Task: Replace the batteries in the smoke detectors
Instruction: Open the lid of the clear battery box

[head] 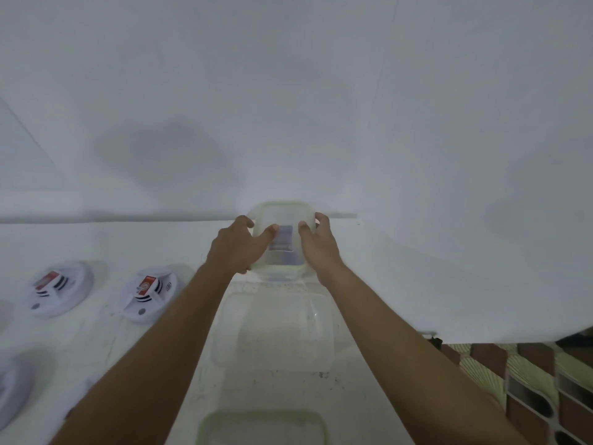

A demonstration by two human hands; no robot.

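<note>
Left grip (pixel 236 248) and right grip (pixel 316 245) both clasp the clear box (pixel 282 209); its bluish contents (pixel 282 239) blur behind the plastic.

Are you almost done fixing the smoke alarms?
Probably not. Two smoke detectors lie on the table with red batteries showing, old or new I cannot tell. Left hand and right hand grip a clear box holding something bluish. Swapping batteries seems mostly left.
</note>
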